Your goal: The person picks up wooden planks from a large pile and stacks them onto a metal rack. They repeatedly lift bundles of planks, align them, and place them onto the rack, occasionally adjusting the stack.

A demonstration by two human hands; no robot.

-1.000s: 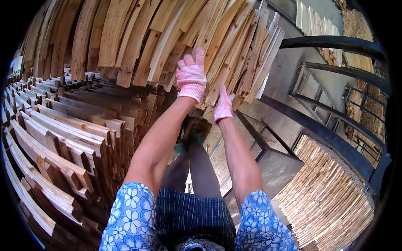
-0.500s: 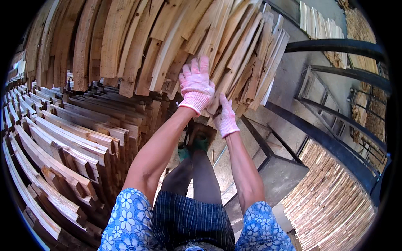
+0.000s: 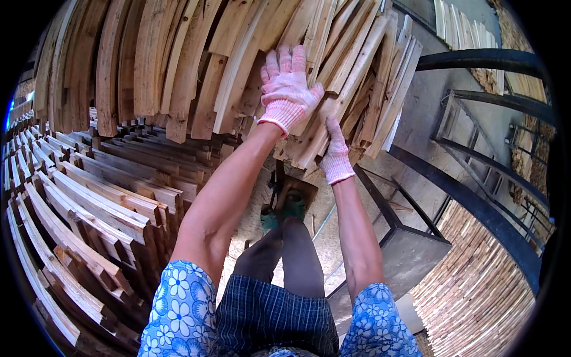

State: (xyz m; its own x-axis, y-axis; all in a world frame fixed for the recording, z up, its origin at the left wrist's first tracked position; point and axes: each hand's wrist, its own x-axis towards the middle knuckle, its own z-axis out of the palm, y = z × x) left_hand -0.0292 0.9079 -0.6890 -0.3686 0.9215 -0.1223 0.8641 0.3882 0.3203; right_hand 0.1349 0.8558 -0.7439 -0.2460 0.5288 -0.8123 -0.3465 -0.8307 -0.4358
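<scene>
A thick row of rough wooden boards (image 3: pixel 238 77) lies on its edges across the far side, ends toward me. My left hand (image 3: pixel 289 89), in a pink-and-white knit glove, rests flat on top of the boards with its fingers stretched out and apart. To its right, my right hand (image 3: pixel 336 153), in a matching glove, is at the near end of the boards. Its thumb lies up along one wooden board (image 3: pixel 310 146), while the other fingers are mostly hidden under and beside it.
Stacked wooden strips (image 3: pixel 95 208) fill the left side. A dark metal frame (image 3: pixel 410 220) stands at my right, with curved black bars (image 3: pixel 476 184) beyond. Another large pile of strips (image 3: pixel 476 268) lies lower right. My feet in green shoes (image 3: pixel 292 205) are near a brown block (image 3: pixel 306 189).
My left hand has slid farther away over the boards, its fingers more spread. My right hand has shifted slightly right and stays at the board ends. The whole view has shifted a little.
</scene>
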